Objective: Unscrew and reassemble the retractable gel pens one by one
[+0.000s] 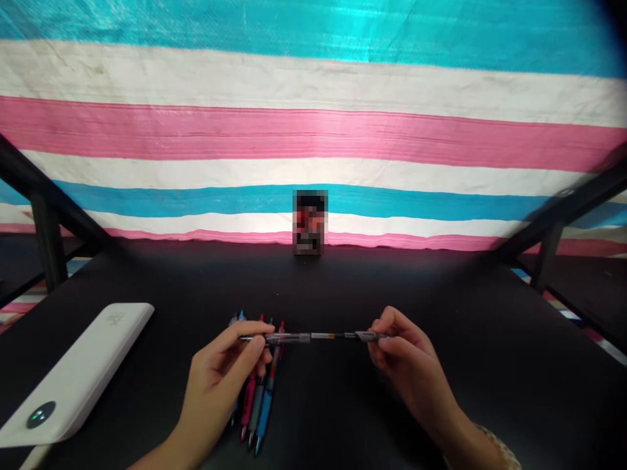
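Note:
My left hand (228,365) pinches the clear upper barrel (292,337) of a pen between thumb and fingers. From its right end a thin ink refill (326,335) runs level to the dark grey grip section (367,336). My right hand (406,356) pinches that grip section, its fingers covering the outer end. The bare refill spans the gap between the two pen parts. Under and beside my left hand, several pens lie side by side on the table, among them a blue pen (266,411) and a pink pen (249,398); my hand partly hides them.
A white power bank (83,372) with a cable lies on the left of the black table (343,281). A small blurred-out box (309,222) stands at the back edge. Black frame bars (46,241) rise at both sides, before a striped tarp (313,134).

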Demonstrator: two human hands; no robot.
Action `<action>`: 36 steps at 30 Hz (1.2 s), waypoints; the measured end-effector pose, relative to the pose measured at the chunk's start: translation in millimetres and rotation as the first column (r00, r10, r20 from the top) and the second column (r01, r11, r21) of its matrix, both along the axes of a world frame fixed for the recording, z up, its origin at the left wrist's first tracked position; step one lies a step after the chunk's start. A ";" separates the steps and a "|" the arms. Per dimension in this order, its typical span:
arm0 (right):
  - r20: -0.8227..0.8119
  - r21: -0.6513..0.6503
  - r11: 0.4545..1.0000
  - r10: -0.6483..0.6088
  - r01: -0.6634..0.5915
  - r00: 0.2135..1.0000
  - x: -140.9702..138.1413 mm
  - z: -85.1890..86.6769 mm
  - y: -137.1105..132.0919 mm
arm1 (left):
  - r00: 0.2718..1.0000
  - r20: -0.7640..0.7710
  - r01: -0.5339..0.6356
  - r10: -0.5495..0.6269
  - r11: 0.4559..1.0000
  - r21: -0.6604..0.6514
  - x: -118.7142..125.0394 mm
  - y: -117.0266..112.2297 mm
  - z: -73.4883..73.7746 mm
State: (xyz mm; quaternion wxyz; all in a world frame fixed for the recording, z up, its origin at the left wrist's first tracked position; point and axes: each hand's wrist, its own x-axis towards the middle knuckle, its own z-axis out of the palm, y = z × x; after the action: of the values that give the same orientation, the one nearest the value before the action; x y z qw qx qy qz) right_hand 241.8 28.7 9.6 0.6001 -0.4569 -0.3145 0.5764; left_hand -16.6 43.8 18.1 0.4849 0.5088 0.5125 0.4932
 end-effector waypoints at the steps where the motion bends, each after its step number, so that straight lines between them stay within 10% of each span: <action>1: -0.004 -0.001 1.000 -0.010 0.010 1.000 0.0 0.6 -0.1 | 1.000 0.000 -0.001 0.001 1.000 -0.006 -0.3 0.0 -0.4; 36: 0.149 0.118 0.986 0.099 -0.117 0.984 -0.5 -2.3 -8.6 | 0.997 0.068 0.026 -0.025 1.000 -0.017 6.1 -2.4 4.7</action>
State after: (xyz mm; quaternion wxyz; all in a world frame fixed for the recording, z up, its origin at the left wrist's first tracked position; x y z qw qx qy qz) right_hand 241.3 20.1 7.3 0.5714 -0.4403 -0.4167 0.5531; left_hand -10.4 41.4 22.9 0.5129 0.4939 0.4936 0.4993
